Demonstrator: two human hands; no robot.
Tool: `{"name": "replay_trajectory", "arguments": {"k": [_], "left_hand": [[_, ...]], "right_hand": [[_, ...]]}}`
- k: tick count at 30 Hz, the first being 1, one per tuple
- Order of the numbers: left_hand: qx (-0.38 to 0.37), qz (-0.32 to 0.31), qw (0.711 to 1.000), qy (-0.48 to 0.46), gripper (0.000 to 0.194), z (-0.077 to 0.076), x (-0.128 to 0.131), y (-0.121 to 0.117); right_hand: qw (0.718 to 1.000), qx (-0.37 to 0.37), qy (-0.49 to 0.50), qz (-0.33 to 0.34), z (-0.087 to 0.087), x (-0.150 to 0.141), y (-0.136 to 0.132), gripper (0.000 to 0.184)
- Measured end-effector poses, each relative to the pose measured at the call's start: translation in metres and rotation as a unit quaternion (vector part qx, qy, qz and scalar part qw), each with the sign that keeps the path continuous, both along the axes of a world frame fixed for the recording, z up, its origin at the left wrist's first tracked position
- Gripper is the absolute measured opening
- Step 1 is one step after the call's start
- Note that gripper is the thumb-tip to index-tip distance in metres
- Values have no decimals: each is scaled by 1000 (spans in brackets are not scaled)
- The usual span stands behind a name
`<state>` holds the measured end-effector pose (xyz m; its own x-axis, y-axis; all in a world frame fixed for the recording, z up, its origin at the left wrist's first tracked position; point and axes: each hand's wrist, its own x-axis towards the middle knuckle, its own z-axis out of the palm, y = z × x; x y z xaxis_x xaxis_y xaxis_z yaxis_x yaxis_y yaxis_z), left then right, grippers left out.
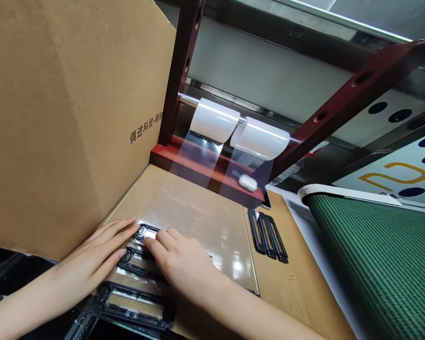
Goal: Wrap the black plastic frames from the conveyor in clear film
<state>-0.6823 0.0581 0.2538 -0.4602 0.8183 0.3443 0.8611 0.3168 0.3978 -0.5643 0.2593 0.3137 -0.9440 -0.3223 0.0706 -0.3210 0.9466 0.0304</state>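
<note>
Several black plastic frames [136, 257] lie in a row under a strip of clear film [198, 212] on the cardboard work surface [297, 283]. My left hand [95, 257] lies flat with its fingers stretched out, fingertips touching the left end of the farthest frame [146, 231]. My right hand [179, 259] presses down on the film over the same frame, fingers together and extended. Neither hand grips anything. The nearest frame [134, 307] lies at the bottom edge between my forearms.
Two white film rolls [239, 127] hang on a rod in a dark red stand [177, 71] at the back. A large cardboard wall [63, 118] rises on the left. A stack of black frames [267, 233] lies to the right, near a green conveyor belt [382, 255].
</note>
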Motion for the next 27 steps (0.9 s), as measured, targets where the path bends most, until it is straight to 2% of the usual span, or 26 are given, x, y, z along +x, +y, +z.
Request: {"name": "replay_trajectory", "arguments": {"k": [5,10,14,19,27], "left_hand": [[4,8,1000,-23,43,-9,0,0],[3,-1,1000,-28,44,-4,-2,2],[0,-4,1000,-19,44,3,-2,3],[-2,-6,1000,-23,46,3,-3,2],[-64,-23,997,-21,51,1,-11,-5]], "right_hand": [[1000,-2,-14,19,3,-7,-5,15],[999,-1,-18,37,4,1,2,14],[999,0,-11,36,4,11,13,14],[1000,13,-14,24,8,27,24,15],[999,27,-15,-15,9,65,42,16]]}}
